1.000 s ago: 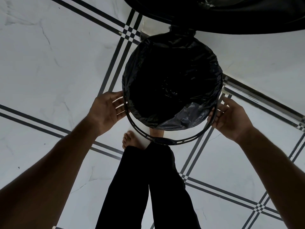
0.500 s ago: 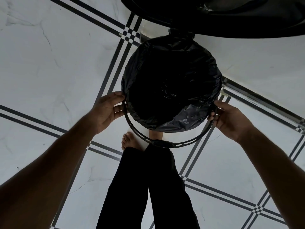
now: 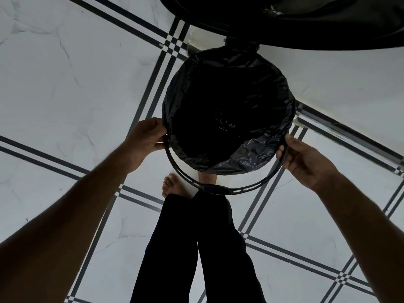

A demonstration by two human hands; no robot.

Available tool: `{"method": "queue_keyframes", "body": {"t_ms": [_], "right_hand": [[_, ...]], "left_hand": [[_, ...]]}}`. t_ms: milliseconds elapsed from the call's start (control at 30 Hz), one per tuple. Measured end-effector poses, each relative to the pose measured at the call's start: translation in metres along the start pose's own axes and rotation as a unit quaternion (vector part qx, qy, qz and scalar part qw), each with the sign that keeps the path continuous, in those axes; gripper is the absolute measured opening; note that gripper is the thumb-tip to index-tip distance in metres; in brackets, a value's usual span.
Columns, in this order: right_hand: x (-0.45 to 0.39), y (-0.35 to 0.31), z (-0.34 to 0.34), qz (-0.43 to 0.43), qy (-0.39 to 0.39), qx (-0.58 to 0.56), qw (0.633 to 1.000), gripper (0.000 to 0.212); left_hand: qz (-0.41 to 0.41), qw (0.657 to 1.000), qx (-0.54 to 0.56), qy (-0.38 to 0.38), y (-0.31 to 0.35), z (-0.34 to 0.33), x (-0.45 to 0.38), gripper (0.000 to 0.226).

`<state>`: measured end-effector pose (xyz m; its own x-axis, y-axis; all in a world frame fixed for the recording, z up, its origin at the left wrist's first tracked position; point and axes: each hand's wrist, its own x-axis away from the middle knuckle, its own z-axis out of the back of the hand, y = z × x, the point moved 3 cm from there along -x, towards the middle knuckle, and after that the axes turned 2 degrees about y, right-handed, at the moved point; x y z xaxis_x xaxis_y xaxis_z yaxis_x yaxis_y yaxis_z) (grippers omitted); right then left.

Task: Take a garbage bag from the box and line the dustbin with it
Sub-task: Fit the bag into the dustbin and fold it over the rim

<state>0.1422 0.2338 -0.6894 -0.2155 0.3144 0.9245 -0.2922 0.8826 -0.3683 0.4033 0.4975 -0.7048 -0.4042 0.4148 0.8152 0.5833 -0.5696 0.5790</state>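
A round dustbin stands on the floor in front of me, its mouth covered by a black garbage bag (image 3: 240, 154) that is folded out over the rim. A thin black ring (image 3: 220, 189) hangs out from the bin's near side, below the bag's edge. My left hand (image 3: 146, 138) grips the ring at the bin's left side, thumb against the bag. My right hand (image 3: 301, 158) holds the ring at the right side, fingers curled round it. The bin's open lid (image 3: 306, 22) stands up at the far side. No box is in view.
The floor is white marble tile (image 3: 76, 84) with dark double stripes. My legs in black trousers (image 3: 196, 248) and a bare foot (image 3: 175, 186) stand just behind the ring, close to the bin.
Both hands went from open fingers beside the bin to a curled grip on the ring. The ring and bag have barely shifted.
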Motion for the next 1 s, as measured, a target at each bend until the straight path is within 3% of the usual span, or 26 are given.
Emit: {"method": "queue_keyframes", "body": {"t_ms": [67, 167, 400, 567, 733, 900, 1000], "right_hand": [[0.003, 0.003, -0.002, -0.024, 0.016, -0.066, 0.997, 0.012], [0.005, 0.003, -0.002, -0.049, 0.018, -0.138, 0.989, 0.029], [0.003, -0.008, 0.002, -0.040, 0.003, -0.080, 0.996, 0.038], [-0.001, -0.016, -0.007, -0.033, 0.000, -0.056, 0.998, 0.028], [-0.001, -0.018, -0.013, -0.011, -0.005, -0.050, 0.999, 0.052], [-0.012, -0.015, -0.011, -0.022, -0.009, -0.067, 0.997, 0.036], [-0.016, -0.015, -0.006, -0.015, -0.015, -0.038, 0.999, 0.051]], "left_hand": [[0.012, 0.999, 0.044, -0.024, 0.000, 0.003, 0.002, 0.010], [0.025, 0.993, 0.098, -0.059, -0.004, 0.007, 0.002, 0.022], [0.085, 0.966, 0.239, -0.041, -0.008, 0.006, 0.005, 0.045], [0.077, 0.976, 0.205, -0.018, -0.009, 0.007, 0.001, 0.045], [0.037, 0.991, 0.128, 0.002, -0.016, 0.006, -0.004, 0.046], [0.023, 0.995, 0.101, -0.013, -0.019, 0.007, -0.007, 0.041], [0.022, 0.996, 0.084, -0.010, -0.019, 0.010, -0.011, 0.032]]}}
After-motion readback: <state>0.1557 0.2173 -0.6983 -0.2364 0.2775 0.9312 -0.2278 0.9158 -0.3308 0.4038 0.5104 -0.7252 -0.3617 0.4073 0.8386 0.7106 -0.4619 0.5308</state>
